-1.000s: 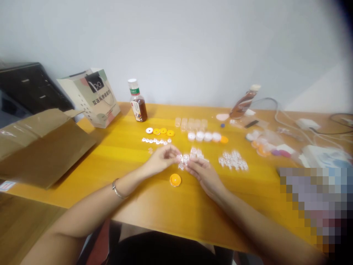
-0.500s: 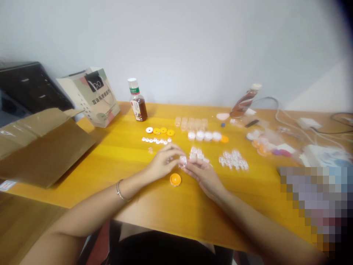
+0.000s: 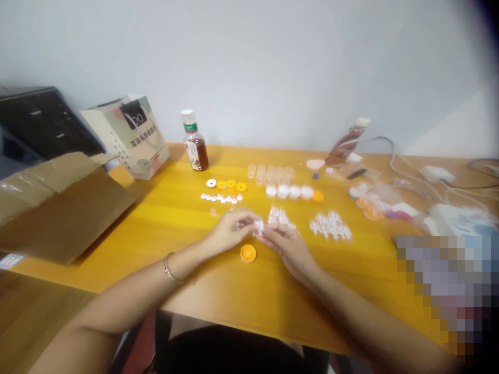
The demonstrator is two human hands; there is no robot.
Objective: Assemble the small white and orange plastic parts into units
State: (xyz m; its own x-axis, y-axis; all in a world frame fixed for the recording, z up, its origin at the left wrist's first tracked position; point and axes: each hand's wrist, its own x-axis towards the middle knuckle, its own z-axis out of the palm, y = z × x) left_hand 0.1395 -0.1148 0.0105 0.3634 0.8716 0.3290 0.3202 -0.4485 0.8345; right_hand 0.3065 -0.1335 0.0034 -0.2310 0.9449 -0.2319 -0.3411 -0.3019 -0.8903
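Observation:
Between their fingertips, my left hand and my right hand both pinch a small white plastic part above the table; its details are blurred. Just below it on the wood lies an orange round cap, hollow side up. Past my right fingers is a cluster of white openwork parts, partly covered by the hand. A second cluster of such white parts lies farther right. Beyond my left hand run a row of small white pieces and a row of yellow and white rings.
Clear cups and white lids stand in rows at the back. A dark drink bottle and a tilted brown bottle are near the wall. An open cardboard box and a paper bag take the left; cables lie right.
My left fingers have shifted very slightly, lowering a little over the white part. My right hand and the things on the table look the same.

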